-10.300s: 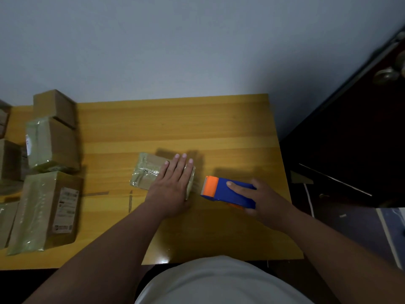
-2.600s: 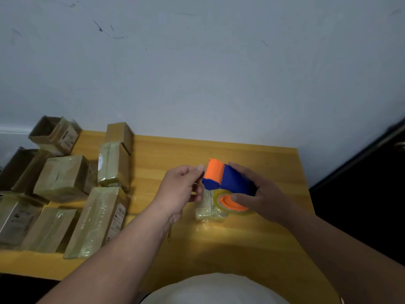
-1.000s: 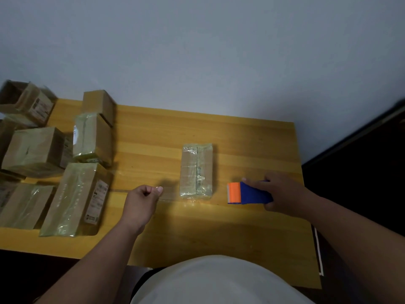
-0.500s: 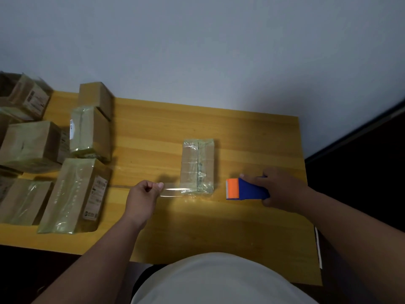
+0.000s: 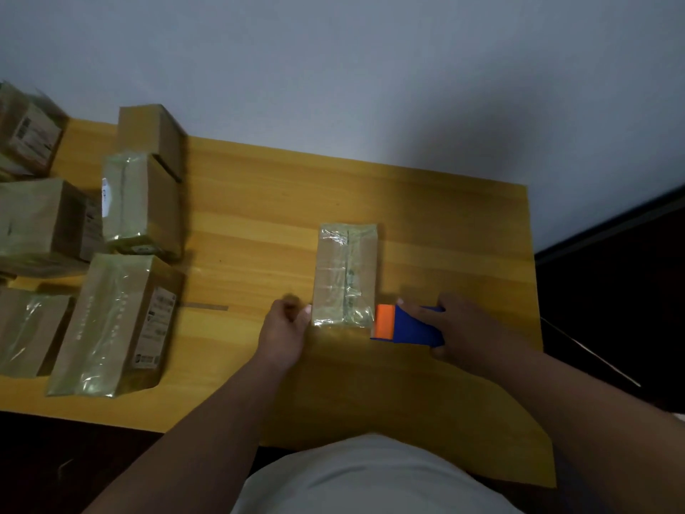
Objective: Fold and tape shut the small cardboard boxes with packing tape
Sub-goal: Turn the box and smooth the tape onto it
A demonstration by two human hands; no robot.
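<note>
A small cardboard box (image 5: pixel 346 272), wrapped in shiny clear tape, lies lengthwise in the middle of the wooden table (image 5: pixel 259 202). My left hand (image 5: pixel 285 330) is at the box's near left corner, fingers curled and pinching the end of a clear tape strip against the box's left side. My right hand (image 5: pixel 470 333) grips the blue and orange tape dispenser (image 5: pixel 406 326), which sits right against the box's near right corner. The tape strip itself is barely visible across the box's near end.
Several taped cardboard boxes (image 5: pixel 111 324) are clustered along the table's left side, some with labels. An old tape strip (image 5: pixel 205 307) is stuck on the tabletop left of my left hand. A white wall stands behind the table. A dark floor drops off at the right.
My left hand has moved right, from well left of the box to its left side, bringing the tape end with it. The dispenser has closed in on the box's right corner.
</note>
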